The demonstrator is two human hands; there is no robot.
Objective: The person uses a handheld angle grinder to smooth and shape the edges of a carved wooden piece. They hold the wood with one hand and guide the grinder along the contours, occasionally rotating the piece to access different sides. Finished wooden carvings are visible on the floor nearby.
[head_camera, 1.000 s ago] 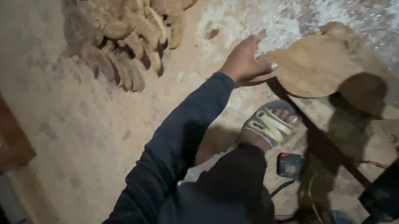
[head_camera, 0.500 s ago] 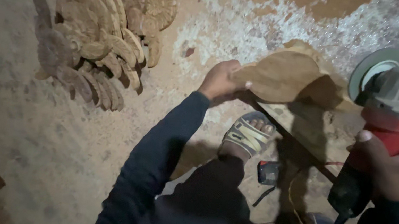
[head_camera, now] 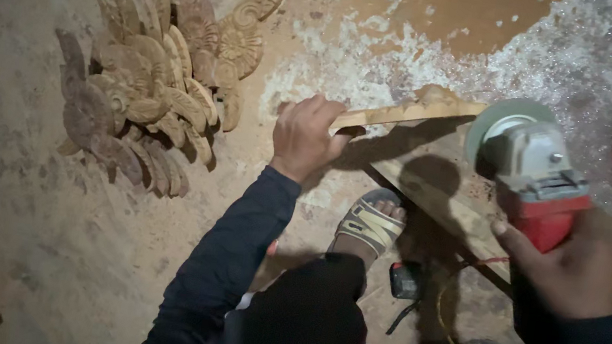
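At far left lies a pile of carved wooden pieces (head_camera: 148,102) on the dusty floor. My left hand (head_camera: 305,136) clamps the wooden piece (head_camera: 402,112) (tilted on edge) — my right hand (head_camera: 575,270) grips the angle grinder (head_camera: 534,168), its disc just beside the wood.

One angle grinder (head_camera: 534,168), one held wooden piece (head_camera: 402,112), one heap of carved pieces (head_camera: 154,91), one sandal (head_camera: 369,225).

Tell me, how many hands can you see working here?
2. The left hand grips one end of the carved wooden piece, tilted on edge. The right hand holds the red and grey angle grinder at its other end.
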